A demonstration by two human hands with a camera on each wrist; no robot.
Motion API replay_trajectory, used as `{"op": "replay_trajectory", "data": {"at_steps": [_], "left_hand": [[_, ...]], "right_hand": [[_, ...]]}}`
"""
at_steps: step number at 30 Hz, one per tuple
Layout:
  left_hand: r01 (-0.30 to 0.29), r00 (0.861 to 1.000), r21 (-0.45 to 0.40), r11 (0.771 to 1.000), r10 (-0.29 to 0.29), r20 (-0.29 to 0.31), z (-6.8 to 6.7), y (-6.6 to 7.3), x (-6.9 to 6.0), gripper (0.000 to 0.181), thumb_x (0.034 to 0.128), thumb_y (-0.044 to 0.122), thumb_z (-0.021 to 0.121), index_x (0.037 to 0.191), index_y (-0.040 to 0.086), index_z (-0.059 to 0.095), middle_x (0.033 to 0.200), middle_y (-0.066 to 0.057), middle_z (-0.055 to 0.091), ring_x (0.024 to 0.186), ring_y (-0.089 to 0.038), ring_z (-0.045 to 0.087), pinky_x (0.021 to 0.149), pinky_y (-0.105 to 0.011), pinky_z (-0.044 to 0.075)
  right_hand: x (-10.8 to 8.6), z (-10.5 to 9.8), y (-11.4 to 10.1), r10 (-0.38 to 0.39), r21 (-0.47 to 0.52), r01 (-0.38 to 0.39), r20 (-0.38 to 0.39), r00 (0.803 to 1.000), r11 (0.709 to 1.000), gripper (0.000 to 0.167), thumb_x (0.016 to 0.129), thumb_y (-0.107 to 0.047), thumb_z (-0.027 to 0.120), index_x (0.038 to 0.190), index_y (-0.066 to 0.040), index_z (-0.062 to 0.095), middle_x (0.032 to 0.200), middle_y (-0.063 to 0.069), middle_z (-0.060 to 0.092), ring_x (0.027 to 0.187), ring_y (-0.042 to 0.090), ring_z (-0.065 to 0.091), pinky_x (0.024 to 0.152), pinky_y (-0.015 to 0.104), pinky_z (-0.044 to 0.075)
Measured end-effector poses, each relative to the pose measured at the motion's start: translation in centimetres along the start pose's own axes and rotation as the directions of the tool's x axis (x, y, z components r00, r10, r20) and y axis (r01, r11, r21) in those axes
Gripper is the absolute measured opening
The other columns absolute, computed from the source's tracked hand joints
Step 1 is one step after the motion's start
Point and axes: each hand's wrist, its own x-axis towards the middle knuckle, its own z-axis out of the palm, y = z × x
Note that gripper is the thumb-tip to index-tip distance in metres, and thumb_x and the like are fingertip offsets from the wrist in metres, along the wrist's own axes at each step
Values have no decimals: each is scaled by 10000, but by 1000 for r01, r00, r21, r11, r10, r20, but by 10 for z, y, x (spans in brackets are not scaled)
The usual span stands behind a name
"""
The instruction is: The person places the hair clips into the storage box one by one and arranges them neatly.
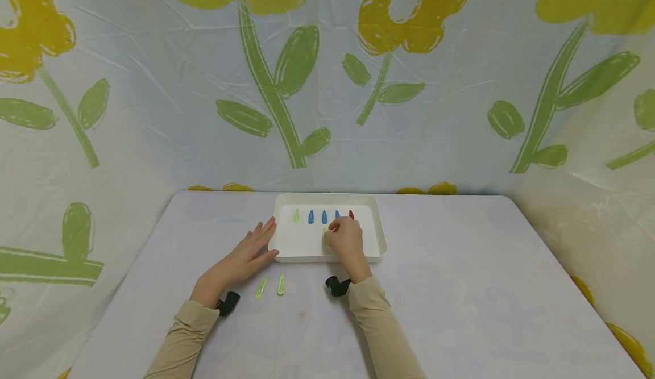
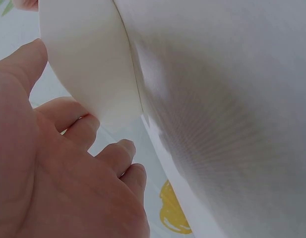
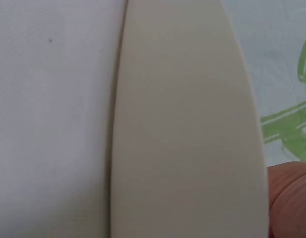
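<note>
A white tray (image 1: 299, 245) holds a row of snap hair clips: a green clip (image 1: 296, 216) at the left, three blue clips (image 1: 324, 217), and a red clip (image 1: 351, 215) at the right, partly behind a hand. Over the tray's middle my right hand (image 1: 348, 242) pinches another green hair clip (image 1: 324, 234), below the row. My left hand (image 1: 252, 255) touches the tray's left side with its fingers extended. In the left wrist view, that hand (image 2: 78, 163) lies along the tray wall (image 2: 88, 54). The right wrist view shows mostly tray wall, with the clip hidden.
Two more green hair clips (image 1: 281, 284) lie on the white table (image 1: 450, 288), in front of the tray and near the left wrist. A flower-patterned cloth (image 1: 440, 140) hangs behind the table and along its sides.
</note>
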Motion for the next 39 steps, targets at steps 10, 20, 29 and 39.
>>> {"op": "replay_trajectory", "data": {"at_steps": [10,20,29,39], "left_hand": [[-21,1000,-9,1000,21,-13,-1,1,-1,731,1032,339,545,1564,-17,192,1645,-150,127,1480,-458,83,1166,-630,72],[-44,999,-4,999,44,-28,-2,1,-2,706,1037,319,540,1551,-40,215,1633,-181,146,1467,-483,101,1149,-655,92],[-35,999,-3,999,35,-2,-2,1,0,718,1035,314,546,1555,-40,199,1639,-172,128,1477,-464,75,1160,-640,74],[-32,999,-9,999,32,-2,-2,1,0,716,1034,324,546,1557,-27,207,1642,-161,127,1478,-459,76,1160,-640,70]], "right_hand": [[1,-4,-4,-132,135,130,2,991,982,72,849,-77,762,831,-12,738,694,49,650,497,116,577,490,248,479],[-9,-14,-35,-274,210,268,0,962,940,104,892,-105,709,828,-35,751,703,49,689,494,100,627,453,231,467],[-22,-20,-60,-369,139,366,-4,929,920,86,871,-122,733,800,-82,763,693,4,686,558,66,573,499,214,460],[-48,-16,-72,-500,27,500,104,860,865,87,902,-128,709,842,-82,752,717,-9,683,616,83,585,559,189,468]]}}
